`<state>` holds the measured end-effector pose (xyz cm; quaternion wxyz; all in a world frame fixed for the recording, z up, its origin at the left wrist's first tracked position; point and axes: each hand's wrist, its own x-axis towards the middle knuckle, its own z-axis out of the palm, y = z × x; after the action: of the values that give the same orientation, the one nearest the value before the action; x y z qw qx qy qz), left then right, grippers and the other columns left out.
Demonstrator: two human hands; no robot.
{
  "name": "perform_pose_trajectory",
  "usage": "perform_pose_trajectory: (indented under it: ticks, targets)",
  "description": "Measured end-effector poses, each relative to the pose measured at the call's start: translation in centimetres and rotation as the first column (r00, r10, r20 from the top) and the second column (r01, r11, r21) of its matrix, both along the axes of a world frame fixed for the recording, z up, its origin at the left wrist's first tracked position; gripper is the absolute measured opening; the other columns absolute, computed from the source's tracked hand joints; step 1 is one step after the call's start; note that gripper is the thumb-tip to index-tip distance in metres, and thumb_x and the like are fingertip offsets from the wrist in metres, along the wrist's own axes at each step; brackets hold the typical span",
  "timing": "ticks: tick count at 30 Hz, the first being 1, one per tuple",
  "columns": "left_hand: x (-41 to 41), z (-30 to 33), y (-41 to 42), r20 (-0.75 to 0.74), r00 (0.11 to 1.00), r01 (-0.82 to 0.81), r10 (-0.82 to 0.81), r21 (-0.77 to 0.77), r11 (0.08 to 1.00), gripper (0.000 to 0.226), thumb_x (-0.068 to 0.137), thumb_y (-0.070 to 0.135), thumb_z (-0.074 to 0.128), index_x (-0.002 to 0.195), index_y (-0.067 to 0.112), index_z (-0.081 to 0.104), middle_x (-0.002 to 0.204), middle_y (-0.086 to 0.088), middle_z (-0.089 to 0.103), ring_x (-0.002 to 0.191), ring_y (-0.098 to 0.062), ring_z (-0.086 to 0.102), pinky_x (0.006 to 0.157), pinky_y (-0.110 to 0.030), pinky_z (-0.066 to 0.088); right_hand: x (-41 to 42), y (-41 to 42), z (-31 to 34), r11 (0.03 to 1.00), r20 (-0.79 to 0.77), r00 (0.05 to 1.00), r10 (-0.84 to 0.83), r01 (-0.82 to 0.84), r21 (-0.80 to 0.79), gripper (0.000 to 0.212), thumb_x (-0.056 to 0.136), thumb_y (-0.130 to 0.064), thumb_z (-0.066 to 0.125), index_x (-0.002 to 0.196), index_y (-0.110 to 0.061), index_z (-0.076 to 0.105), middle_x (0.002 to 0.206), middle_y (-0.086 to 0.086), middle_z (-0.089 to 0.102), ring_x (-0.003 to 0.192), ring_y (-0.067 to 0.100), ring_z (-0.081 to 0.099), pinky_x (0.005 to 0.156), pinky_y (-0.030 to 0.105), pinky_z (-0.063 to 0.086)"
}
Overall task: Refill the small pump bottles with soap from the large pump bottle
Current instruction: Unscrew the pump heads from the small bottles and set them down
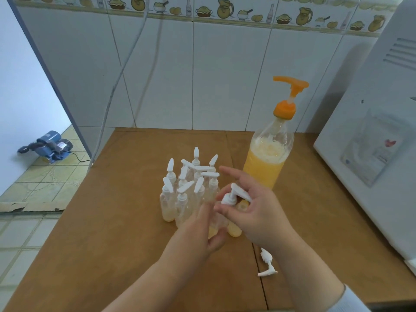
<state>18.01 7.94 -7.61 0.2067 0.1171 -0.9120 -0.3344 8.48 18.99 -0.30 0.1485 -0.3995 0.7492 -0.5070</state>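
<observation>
The large pump bottle (267, 158) with an orange pump head and yellow soap stands on the wooden table (117, 233), right of centre. Several small clear bottles with white pumps (186, 190) stand clustered to its left. My left hand (200, 233) grips a small bottle (216, 224) near the table's middle. My right hand (252, 208) pinches the white pump cap (231, 197) sitting on that bottle's neck. Another small bottle (235, 229) with yellow soap at its bottom stands open just behind, partly hidden by my right hand.
A loose white pump head (266, 263) lies on the table below my right forearm. A white appliance (371, 143) fills the right side. A tiled wall stands behind the table. On the floor at left sits a blue pump motor (48, 145).
</observation>
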Motion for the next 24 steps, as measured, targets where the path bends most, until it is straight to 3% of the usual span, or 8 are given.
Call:
perform_pose_trajectory:
  ticks: [2, 8, 11, 14, 17, 20, 22, 24]
  targets:
    - [-0.1, -0.3, 0.3, -0.037, 0.998, -0.059, 0.056, -0.113, 0.992, 0.029, 0.088, 0.045, 0.051, 0.108, 0.024, 0.048, 0.091, 0.012, 0.056, 0.079, -0.003, 0.054, 0.068, -0.021, 0.047, 0.0, 0.4, 0.8, 0.998, -0.008, 1.000, -0.029, 0.028, -0.058, 0.059, 0.076, -0.007, 0.076, 0.124, -0.033, 0.055, 0.090, -0.006, 0.066, 0.083, 0.018, 0.064, 0.077, 0.032, 0.056]
    - [-0.4, -2.4, 0.2, 0.138, 0.979, -0.160, 0.148, 0.085, 0.983, 0.027, 0.087, 0.049, 0.056, 0.104, 0.029, 0.049, 0.082, 0.013, 0.052, 0.073, -0.002, 0.049, 0.064, -0.015, 0.038, -2.0, 4.4, 4.0, 0.890, 0.022, 0.925, -0.380, 0.373, -0.264, 0.037, 0.059, -0.030, 0.070, 0.095, -0.036, 0.062, 0.089, -0.015, 0.068, 0.082, -0.001, 0.064, 0.070, 0.009, 0.051]
    - [-1.2, -3.2, 0.4, 0.209, 0.966, -0.179, 0.154, 0.106, 0.978, 0.025, 0.087, 0.048, 0.056, 0.098, 0.027, 0.048, 0.079, 0.011, 0.050, 0.069, -0.005, 0.047, 0.062, -0.017, 0.036, -3.5, 7.3, 3.0, 0.788, 0.054, 0.854, -0.517, 0.500, -0.358, 0.033, 0.069, -0.014, 0.075, 0.095, -0.031, 0.064, 0.088, -0.012, 0.070, 0.078, 0.000, 0.063, 0.068, 0.007, 0.048]
    - [-2.0, -4.0, 0.7, 0.259, 0.950, -0.215, 0.177, 0.128, 0.968, 0.026, 0.090, 0.043, 0.057, 0.100, 0.020, 0.049, 0.080, 0.009, 0.048, 0.068, -0.006, 0.043, 0.060, -0.016, 0.035, -4.6, 9.2, -0.5, 0.726, 0.108, 0.776, -0.621, 0.622, -0.294, 0.033, 0.076, -0.007, 0.074, 0.097, -0.030, 0.064, 0.089, -0.009, 0.070, 0.080, -0.001, 0.063, 0.070, 0.005, 0.048]
    - [-2.8, -4.5, 1.0, 0.272, 0.941, -0.248, 0.204, 0.138, 0.959, 0.035, 0.090, 0.042, 0.056, 0.115, 0.017, 0.050, 0.096, 0.003, 0.056, 0.080, -0.007, 0.048, 0.069, -0.016, 0.039, -4.5, 9.8, -5.1, 0.660, 0.135, 0.681, -0.720, 0.732, -0.170, 0.025, 0.074, -0.013, 0.078, 0.089, -0.028, 0.065, 0.090, -0.010, 0.068, 0.073, -0.005, 0.060, 0.063, 0.001, 0.043]
    - [-3.1, -4.5, 1.1, 0.279, 0.936, -0.267, 0.216, 0.161, 0.950, 0.044, 0.088, 0.042, 0.061, 0.122, 0.020, 0.046, 0.111, 0.002, 0.056, 0.098, -0.011, 0.053, 0.080, -0.018, 0.039, -3.8, 9.6, -9.3, 0.562, 0.174, 0.564, -0.807, 0.825, -0.061, 0.019, 0.074, -0.019, 0.079, 0.082, -0.024, 0.063, 0.082, -0.002, 0.067, 0.066, 0.007, 0.056, 0.054, 0.012, 0.043]
    - [-2.3, -4.8, 1.0, 0.278, 0.937, -0.273, 0.212, 0.203, 0.940, 0.052, 0.086, 0.043, 0.063, 0.129, 0.022, 0.043, 0.116, 0.005, 0.055, 0.106, -0.010, 0.054, 0.090, -0.021, 0.043, -3.3, 9.4, -11.8, 0.552, 0.221, 0.542, -0.811, 0.834, -0.023, 0.018, 0.076, -0.017, 0.078, 0.083, -0.022, 0.062, 0.082, 0.000, 0.065, 0.066, 0.012, 0.056, 0.053, 0.013, 0.043]
    - [-0.7, -5.0, 0.6, 0.268, 0.925, -0.330, 0.270, 0.211, 0.920, 0.050, 0.088, 0.044, 0.059, 0.131, 0.025, 0.041, 0.112, 0.012, 0.055, 0.099, -0.005, 0.056, 0.088, -0.025, 0.047, -3.0, 9.3, -13.9, 0.599, 0.178, 0.588, -0.789, 0.801, 0.006, 0.019, 0.077, -0.013, 0.076, 0.081, -0.025, 0.062, 0.085, -0.002, 0.065, 0.071, 0.014, 0.057, 0.056, 0.009, 0.042]
